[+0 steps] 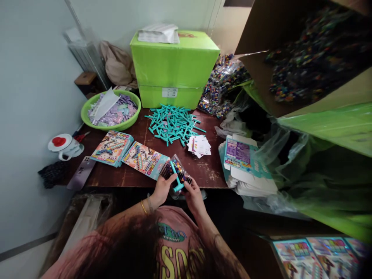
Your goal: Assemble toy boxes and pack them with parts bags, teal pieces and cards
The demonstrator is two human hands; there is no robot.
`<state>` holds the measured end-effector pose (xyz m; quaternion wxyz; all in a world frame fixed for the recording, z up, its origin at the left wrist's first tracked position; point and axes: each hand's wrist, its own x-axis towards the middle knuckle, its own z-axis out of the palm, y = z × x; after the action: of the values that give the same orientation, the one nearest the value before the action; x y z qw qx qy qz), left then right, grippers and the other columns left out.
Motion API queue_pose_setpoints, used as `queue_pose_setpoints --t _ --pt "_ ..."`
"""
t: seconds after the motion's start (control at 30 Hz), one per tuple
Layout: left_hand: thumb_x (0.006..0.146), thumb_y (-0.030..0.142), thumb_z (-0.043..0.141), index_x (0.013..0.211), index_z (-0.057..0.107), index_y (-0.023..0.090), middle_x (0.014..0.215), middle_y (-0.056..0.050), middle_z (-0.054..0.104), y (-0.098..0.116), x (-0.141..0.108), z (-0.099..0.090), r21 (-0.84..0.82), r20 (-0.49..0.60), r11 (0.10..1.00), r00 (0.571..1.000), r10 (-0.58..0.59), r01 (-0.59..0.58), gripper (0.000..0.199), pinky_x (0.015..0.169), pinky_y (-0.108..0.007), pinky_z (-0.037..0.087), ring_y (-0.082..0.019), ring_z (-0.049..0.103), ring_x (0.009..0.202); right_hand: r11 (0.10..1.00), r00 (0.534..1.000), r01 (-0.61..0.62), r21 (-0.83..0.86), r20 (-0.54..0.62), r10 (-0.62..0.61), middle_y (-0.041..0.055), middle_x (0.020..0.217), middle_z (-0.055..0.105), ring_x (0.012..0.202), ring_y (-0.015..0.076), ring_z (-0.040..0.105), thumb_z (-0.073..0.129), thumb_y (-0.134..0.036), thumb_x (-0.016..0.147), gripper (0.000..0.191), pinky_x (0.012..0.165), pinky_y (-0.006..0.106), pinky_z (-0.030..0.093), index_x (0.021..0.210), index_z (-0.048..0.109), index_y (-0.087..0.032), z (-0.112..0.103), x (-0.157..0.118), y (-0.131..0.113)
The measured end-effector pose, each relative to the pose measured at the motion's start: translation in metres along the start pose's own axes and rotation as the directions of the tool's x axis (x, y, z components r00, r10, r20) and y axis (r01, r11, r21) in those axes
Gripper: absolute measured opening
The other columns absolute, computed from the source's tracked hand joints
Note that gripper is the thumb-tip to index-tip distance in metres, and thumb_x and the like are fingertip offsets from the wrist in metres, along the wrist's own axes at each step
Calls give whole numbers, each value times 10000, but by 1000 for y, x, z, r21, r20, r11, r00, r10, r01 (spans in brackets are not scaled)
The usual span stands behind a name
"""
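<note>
Left hand (161,190) and right hand (194,195) both pinching a clear baggie (180,169) + teal stick (178,187), front of the green box (174,66); label's (169,92) unreadable tho

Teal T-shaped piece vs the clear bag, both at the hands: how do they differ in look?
Colour: the teal T-shaped piece is one plain colour; the clear bag shows small multicoloured bits.
Surface: the piece looks opaque, the bag see-through.
Outline: the piece is a slim stem with a crossbar, the bag a broader packet.
Shared: both are held together between the left hand and right hand.
</note>
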<state>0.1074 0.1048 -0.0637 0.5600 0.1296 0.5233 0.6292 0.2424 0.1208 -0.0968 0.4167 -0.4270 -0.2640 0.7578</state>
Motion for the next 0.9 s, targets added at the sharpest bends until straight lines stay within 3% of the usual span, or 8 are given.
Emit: queue_pose_setpoints --t 0.1,0.17,0.27,0.33,0.47,0.57,0.67,0.9 --pt "753 331 828 1380 538 268 1395 -91 608 4 -9 -7 -24 78 998 995 59 -58 693 1115 -396 445 -262 582 1285 998 998 51 -47 -46 -53 3 960 714 716 155 666 869 -434 666 484 614 266 581 1059 654 -251 -16 11 -13" --pt "759 299 825 1499 398 329 1576 -86 426 11 -12 -19 168 150 959 967 205 -229 855 1203 -424 341 -280 442 1432 992 991 93 -87 -86 -100 4 952 714 718 154 669 874 -456 647 507 606 260 578 1052 653 -247 -35 21 -23" --pt "722 214 820 1452 502 258 1632 -105 341 27 -5 -47 627 328 633 891 313 -453 797 1270 -547 93 -359 176 1549 970 974 116 -216 -168 -154 12 926 720 731 174 677 891 -475 611 585 610 279 587 1090 654 -237 -65 35 -33" --pt "733 153 767 1326 634 227 1574 -111 442 41 5 -63 749 374 455 874 309 -482 612 1263 -580 5 -370 174 1547 953 967 103 -286 -195 -163 20 927 724 745 187 684 899 -488 595 637 615 295 594 1122 655 -227 -80 41 -34" --pt "830 191 679 1179 738 251 1355 -84 657 77 17 -82 679 249 533 841 480 -505 359 1265 -435 204 -292 475 1401 944 975 91 -316 -164 -149 29 929 735 748 194 693 910 -495 574 710 625 307 599 1170 647 -215 -87 44 -32" --pt "878 293 667 1150 749 219 1259 -89 709 101 12 -88 641 81 580 796 600 -502 294 1177 -350 357 -277 582 1278 945 980 85 -317 -145 -137 38 916 741 728 190 691 914 -495 571 705 621 305 601 1157 653 -202 -81 42 -33" --pt "872 369 683 1022 768 155 1053 -110 764 116 7 -96 642 -59 623 781 622 -447 275 1021 -309 482 -287 671 1102 935 977 83 -344 -156 -144 44 921 741 727 191 691 900 -517 584 701 590 287 591 1162 659 -202 -76 40 -36" --pt "921 525 563 881 748 129 853 -99 763 119 9 -116 782 -76 483 707 703 -395 439 853 -326 539 -263 700 872 928 982 70 -367 -140 -129 36 895 734 739 185 683 894 -516 586 727 582 265 578 1194 654 -197 -76 40 -40"
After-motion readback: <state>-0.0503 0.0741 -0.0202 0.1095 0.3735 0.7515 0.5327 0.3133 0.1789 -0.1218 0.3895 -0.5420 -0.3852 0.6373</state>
